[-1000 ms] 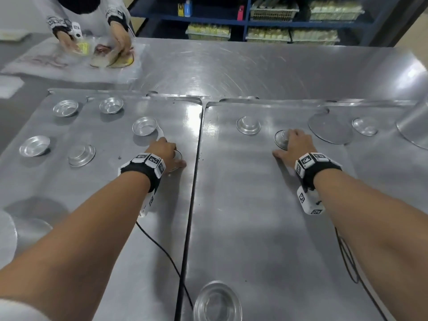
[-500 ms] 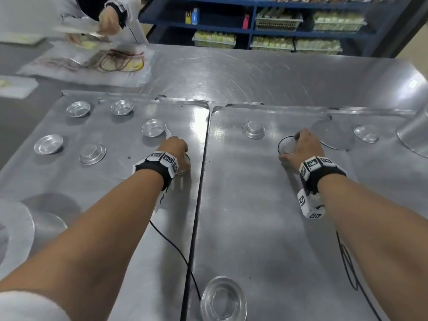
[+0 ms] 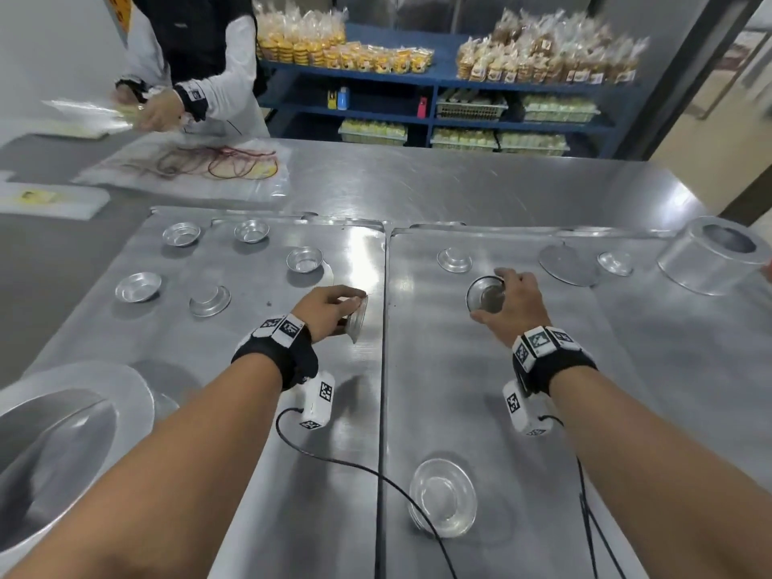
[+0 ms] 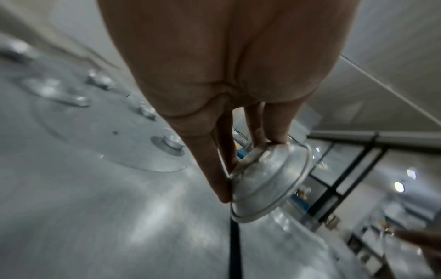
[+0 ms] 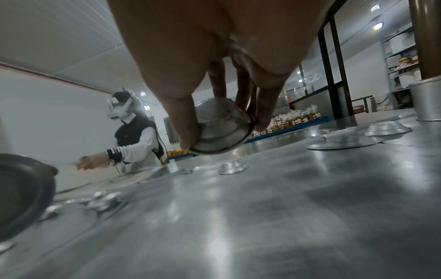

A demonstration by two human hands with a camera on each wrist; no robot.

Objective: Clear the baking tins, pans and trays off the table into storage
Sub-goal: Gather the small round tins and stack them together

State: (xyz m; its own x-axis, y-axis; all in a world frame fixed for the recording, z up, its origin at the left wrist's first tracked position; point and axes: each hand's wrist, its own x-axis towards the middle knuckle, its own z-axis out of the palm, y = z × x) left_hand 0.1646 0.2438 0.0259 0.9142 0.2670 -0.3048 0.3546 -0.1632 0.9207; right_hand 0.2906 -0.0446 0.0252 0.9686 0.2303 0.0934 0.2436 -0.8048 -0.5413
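Small round aluminium tins lie scattered over two flat metal trays, the left tray [image 3: 200, 369] and the right tray [image 3: 480, 394]. My left hand [image 3: 349, 311] pinches one small tin [image 3: 358, 318] by its base, tilted on edge just above the left tray's right side; the left wrist view shows this tin [image 4: 269, 181] between thumb and fingers. My right hand [image 3: 491, 296] grips another small tin [image 3: 480, 292] by its rim, lifted and tipped toward me; in the right wrist view that tin [image 5: 222, 128] hangs clear of the tray.
Several loose tins [image 3: 304, 259] remain on the left tray, with others [image 3: 454, 259], a flat disc [image 3: 568, 265] and a tall round tin [image 3: 714, 254] on the right. A shiny tin [image 3: 443, 497] sits near me, a large pan [image 3: 62, 445] at left. Another person [image 3: 196, 56] works at far left.
Both hands have closed on their tins and lifted them off the trays, tipping them on edge. The head view has tilted up toward the shelves.
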